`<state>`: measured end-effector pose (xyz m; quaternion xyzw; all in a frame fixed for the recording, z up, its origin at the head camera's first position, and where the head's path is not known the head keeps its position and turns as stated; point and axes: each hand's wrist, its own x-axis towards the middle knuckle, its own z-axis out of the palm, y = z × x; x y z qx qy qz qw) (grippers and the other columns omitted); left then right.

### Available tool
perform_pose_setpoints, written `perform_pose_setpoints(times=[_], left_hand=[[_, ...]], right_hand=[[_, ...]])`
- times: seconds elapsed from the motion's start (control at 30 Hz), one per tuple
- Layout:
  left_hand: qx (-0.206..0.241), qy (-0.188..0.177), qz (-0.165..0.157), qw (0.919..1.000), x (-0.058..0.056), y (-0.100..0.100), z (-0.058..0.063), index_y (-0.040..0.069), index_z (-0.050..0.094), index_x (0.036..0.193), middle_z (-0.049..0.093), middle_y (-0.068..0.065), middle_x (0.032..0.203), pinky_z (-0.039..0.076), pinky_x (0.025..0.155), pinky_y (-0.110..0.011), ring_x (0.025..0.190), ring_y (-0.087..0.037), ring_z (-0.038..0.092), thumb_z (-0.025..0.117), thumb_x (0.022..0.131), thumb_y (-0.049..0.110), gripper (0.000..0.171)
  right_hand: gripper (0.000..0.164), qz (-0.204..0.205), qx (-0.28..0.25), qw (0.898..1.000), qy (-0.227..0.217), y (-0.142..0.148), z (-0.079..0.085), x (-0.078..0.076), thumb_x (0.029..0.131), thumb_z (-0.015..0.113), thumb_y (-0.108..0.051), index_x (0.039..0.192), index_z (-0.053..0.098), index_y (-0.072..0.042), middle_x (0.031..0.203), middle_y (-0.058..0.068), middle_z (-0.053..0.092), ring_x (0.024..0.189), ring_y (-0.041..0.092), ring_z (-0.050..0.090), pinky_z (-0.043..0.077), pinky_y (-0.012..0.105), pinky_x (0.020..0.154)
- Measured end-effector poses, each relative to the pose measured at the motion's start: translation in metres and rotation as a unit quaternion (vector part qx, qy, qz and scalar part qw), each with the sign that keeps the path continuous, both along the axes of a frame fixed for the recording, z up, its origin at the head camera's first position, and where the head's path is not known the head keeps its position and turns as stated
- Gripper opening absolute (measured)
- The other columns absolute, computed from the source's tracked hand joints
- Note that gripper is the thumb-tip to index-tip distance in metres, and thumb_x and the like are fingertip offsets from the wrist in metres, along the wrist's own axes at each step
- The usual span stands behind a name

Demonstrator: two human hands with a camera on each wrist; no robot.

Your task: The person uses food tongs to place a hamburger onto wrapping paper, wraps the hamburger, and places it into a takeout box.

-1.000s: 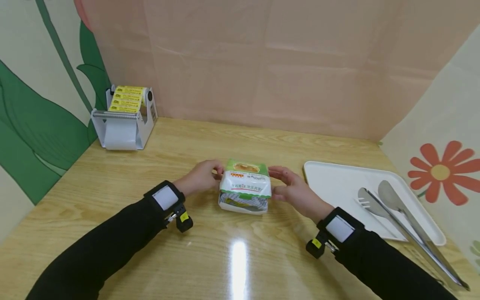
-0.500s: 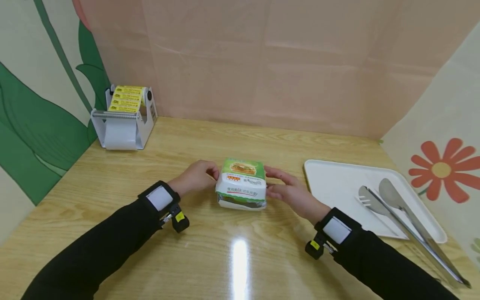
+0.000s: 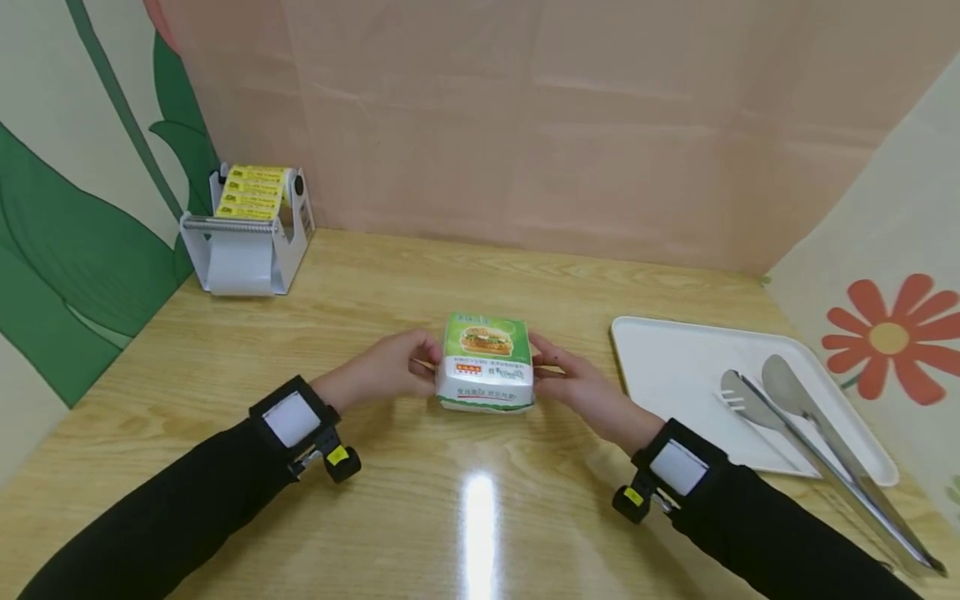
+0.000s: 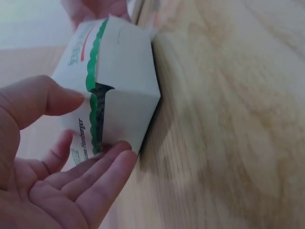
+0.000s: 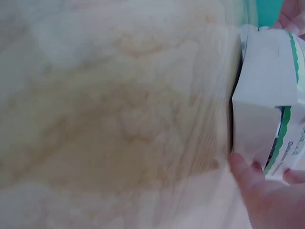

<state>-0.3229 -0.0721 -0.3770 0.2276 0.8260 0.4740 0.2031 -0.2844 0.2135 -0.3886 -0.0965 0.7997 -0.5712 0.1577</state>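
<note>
A green and white cardboard burger box (image 3: 485, 358) with a burger picture on its lid sits mid-table, its lid down over the base. My left hand (image 3: 382, 367) is at its left side. In the left wrist view, the thumb lies at the green scalloped lid edge of the box (image 4: 126, 71), and relaxed fingers touch the side below. A dark slit shows at that corner. My right hand (image 3: 588, 387) reaches the opposite side with extended fingers. The right wrist view has a fingertip low against the box (image 5: 264, 76), near the table, and a similar narrow slit.
A white tray (image 3: 660, 383) lies at the right, with metal tongs (image 3: 825, 450) resting across it, one end fork-shaped and the other flat. A white dispenser (image 3: 247, 233) with a yellow label roll stands back left. A pinkish sheet (image 3: 525, 125) rises behind the wooden table (image 3: 360, 517).
The burger box lid has come down, covering the grey patterned interior that showed at the front. My left hand drew away slightly, then came back against the box side. The right hand stayed close to it.
</note>
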Motion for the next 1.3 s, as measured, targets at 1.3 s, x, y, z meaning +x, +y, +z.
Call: perform_pose_setpoints(times=[1.3], left_hand=[[-0.015,0.133,0.069,0.9886,0.030,0.022,0.023,-0.001,0.032,0.148,0.058,-0.021,0.129,0.054,0.080,-0.027,0.111,-0.025,0.063,0.076,0.083,0.003,0.079]], right_hand=[[0.047,-0.132,0.094,0.978,0.131,-0.015,0.019,0.032,0.090,0.069,-0.006,0.135,0.055,0.000,0.125,0.021,0.062,0.102,0.028,0.066,0.054,0.024,0.076]])
